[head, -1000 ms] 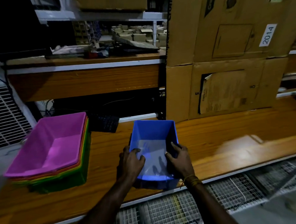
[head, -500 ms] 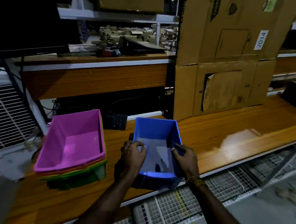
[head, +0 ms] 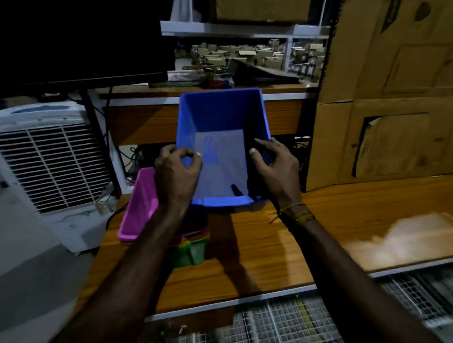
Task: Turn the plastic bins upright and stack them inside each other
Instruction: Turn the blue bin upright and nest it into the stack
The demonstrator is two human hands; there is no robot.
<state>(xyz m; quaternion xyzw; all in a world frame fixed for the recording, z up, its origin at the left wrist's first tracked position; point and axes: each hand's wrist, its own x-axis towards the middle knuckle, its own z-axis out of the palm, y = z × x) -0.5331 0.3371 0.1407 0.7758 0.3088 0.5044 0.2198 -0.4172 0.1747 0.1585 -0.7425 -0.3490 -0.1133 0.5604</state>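
Observation:
I hold a blue plastic bin (head: 218, 119) upright in the air, its open top facing me. My left hand (head: 175, 176) grips its left rim and my right hand (head: 276, 166) grips its right rim. Below and to the left stands a stack of nested bins on the wooden table (head: 340, 217): a pink bin (head: 139, 204) on top, orange and yellow rims under it, a green bin (head: 189, 253) at the bottom. My left arm and the blue bin hide much of the stack.
A white air cooler (head: 44, 165) stands left of the table. Large cardboard boxes (head: 389, 97) rise at the back right. A wooden shelf (head: 144, 120) runs behind the bins. Wire mesh racking (head: 281, 328) lies below the table's front edge.
The blue bin has been lifted off the table and carried left, toward the pink-topped stack. Both hands stay on its rims. The view has swung left.

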